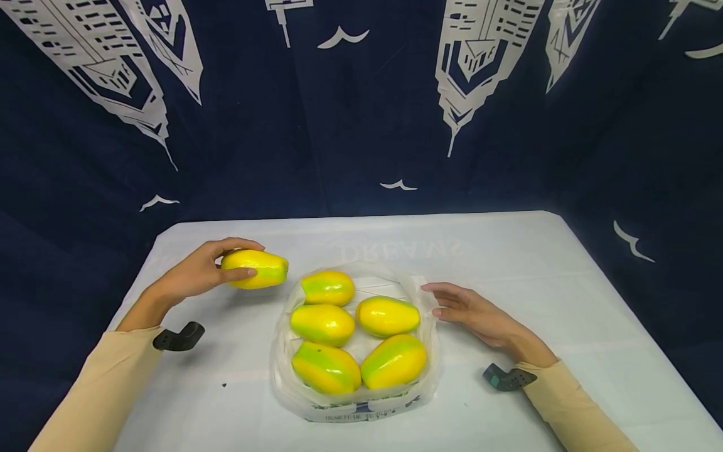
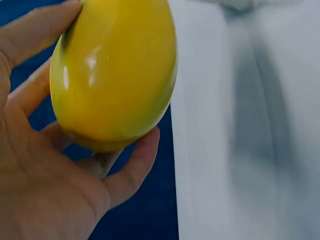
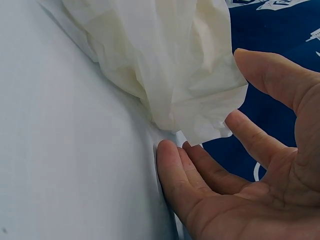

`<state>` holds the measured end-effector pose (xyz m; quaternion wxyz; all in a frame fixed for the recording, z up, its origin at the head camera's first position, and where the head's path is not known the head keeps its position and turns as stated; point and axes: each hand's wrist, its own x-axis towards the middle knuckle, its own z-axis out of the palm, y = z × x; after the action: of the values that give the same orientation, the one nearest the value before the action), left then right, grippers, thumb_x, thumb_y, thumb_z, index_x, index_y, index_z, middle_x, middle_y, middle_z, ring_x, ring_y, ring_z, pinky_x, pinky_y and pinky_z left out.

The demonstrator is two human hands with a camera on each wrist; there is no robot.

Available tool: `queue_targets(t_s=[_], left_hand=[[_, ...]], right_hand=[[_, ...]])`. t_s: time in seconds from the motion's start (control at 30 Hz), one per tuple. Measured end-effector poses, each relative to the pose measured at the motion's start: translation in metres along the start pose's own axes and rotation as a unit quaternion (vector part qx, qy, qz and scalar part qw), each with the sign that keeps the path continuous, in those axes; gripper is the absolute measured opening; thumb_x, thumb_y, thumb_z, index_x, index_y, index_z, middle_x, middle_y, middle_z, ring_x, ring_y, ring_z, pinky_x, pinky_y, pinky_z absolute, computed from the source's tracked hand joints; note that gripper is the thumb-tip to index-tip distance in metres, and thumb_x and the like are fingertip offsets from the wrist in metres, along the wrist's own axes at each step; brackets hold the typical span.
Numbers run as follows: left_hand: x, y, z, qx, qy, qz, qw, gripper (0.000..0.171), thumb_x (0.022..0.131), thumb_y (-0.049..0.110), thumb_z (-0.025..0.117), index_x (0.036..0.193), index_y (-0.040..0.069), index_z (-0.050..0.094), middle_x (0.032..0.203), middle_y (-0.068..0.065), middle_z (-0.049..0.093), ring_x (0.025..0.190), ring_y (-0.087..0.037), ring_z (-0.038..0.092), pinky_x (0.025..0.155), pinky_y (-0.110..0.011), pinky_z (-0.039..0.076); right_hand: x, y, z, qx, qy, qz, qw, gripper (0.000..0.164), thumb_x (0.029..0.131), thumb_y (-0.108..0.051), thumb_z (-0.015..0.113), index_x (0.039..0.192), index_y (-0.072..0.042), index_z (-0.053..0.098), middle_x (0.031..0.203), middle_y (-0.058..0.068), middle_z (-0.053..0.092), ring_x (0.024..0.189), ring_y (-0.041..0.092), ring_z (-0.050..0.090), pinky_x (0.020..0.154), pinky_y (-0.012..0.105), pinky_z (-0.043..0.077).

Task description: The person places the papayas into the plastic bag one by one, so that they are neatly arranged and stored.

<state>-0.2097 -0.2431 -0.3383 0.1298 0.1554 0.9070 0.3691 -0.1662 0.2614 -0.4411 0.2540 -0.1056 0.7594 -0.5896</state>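
My left hand (image 1: 194,270) grips a yellow-green papaya (image 1: 265,269), thumb on the near side and fingers over the far side. The fruit hangs above the table left of the plastic bag, its shadow below. In the left wrist view the glossy papaya (image 2: 115,75) sits among spread, bent fingertips. A thin white plastic bag (image 1: 339,411) lies with its mouth wide, and several papayas (image 1: 387,316) rest inside. Beside the bag's right rim is my right hand (image 1: 480,317), its fingers loosely bent. In the right wrist view the thumb and fingertips are right at the crumpled bag edge (image 3: 210,110).
A white cloth covers the table (image 1: 497,251). Behind it hangs a dark blue curtain (image 1: 361,125) with white building and bird prints. A small dark speck (image 1: 224,385) lies on the cloth left of the bag. Each wrist wears a black strap device (image 1: 179,337).
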Motion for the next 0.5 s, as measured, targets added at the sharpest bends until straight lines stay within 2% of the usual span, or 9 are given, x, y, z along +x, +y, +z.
queue_targets(t_s=[0.1, 0.2, 0.33, 0.5], left_hand=[[0.011, 0.014, 0.006, -0.003, 0.005, -0.001, 1.0, 0.051, 0.091, 0.034, 0.074, 0.138, 0.021, 0.058, 0.14, -0.007, 0.056, 0.123, -0.029, 0.049, 0.105, -0.051, 0.042], [0.023, 0.03, 0.016, -0.012, 0.002, 0.014, 0.9998, 0.05, 0.091, 0.031, 0.075, 0.137, 0.02, 0.059, 0.138, -0.006, 0.056, 0.12, -0.027, 0.051, 0.105, -0.049, 0.043], [0.038, 0.051, 0.034, -0.025, -0.024, 0.049, 0.9982, 0.048, 0.091, 0.026, 0.074, 0.136, 0.018, 0.06, 0.137, -0.006, 0.057, 0.12, -0.026, 0.053, 0.106, -0.048, 0.045], [0.05, 0.078, 0.057, -0.019, -0.061, 0.08, 0.9947, 0.046, 0.093, 0.024, 0.073, 0.136, 0.017, 0.06, 0.137, -0.008, 0.055, 0.119, -0.027, 0.054, 0.105, -0.047, 0.047]], right_hand=[[0.0, 0.0, -0.001, -0.001, -0.001, -0.004, 1.0, 0.059, 0.095, -0.023, 0.069, 0.149, -0.018, 0.046, 0.158, 0.01, 0.039, 0.144, 0.035, 0.04, 0.115, 0.047, 0.04], [-0.001, 0.0, -0.001, -0.001, -0.003, -0.005, 1.0, 0.059, 0.095, -0.023, 0.069, 0.149, -0.018, 0.045, 0.159, 0.01, 0.039, 0.144, 0.035, 0.04, 0.115, 0.046, 0.041], [-0.001, 0.0, -0.001, 0.0, 0.0, -0.002, 1.0, 0.059, 0.095, -0.023, 0.069, 0.149, -0.018, 0.046, 0.159, 0.01, 0.037, 0.144, 0.036, 0.039, 0.115, 0.047, 0.04], [-0.001, 0.0, -0.001, 0.002, 0.0, 0.0, 1.0, 0.059, 0.095, -0.024, 0.069, 0.149, -0.018, 0.046, 0.16, 0.01, 0.037, 0.145, 0.035, 0.038, 0.116, 0.047, 0.04]])
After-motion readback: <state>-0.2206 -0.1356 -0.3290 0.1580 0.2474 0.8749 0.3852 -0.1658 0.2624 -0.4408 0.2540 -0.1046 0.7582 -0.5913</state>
